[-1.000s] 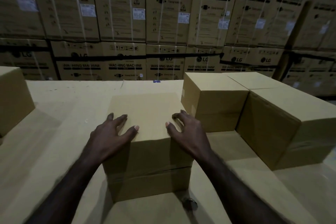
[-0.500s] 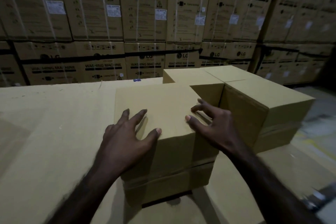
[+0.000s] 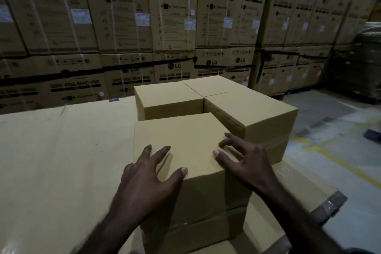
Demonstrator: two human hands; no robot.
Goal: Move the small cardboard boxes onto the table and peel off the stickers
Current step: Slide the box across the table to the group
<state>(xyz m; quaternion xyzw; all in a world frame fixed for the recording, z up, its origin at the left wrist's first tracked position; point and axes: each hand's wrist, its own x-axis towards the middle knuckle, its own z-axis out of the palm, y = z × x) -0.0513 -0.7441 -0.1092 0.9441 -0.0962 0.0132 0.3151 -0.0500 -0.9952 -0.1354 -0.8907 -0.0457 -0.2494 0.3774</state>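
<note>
Near small cardboard box (image 3: pixel 185 150): plain matte kraft cube with sharp edges and a clear glossy tape band around its lower front. It sits on the table (image 3: pixel 61 161), a flat surface covered in cardboard sheet. Left hand (image 3: pixel 144 181) lies flat on the top near-left corner, fingers spread, thumb at the front edge. Right hand (image 3: pixel 245 161) is on the top right edge, fingers splayed and slightly curled, not pinching anything. Three more small boxes (image 3: pixel 247 109) are packed touching behind and to the right. No sticker can be made out on them. Back wall: stacked, strapped washing machine cartons (image 3: pixel 173 16) with white labels. Grey floor (image 3: pixel 340 130) at right, with yellow lines.
</note>
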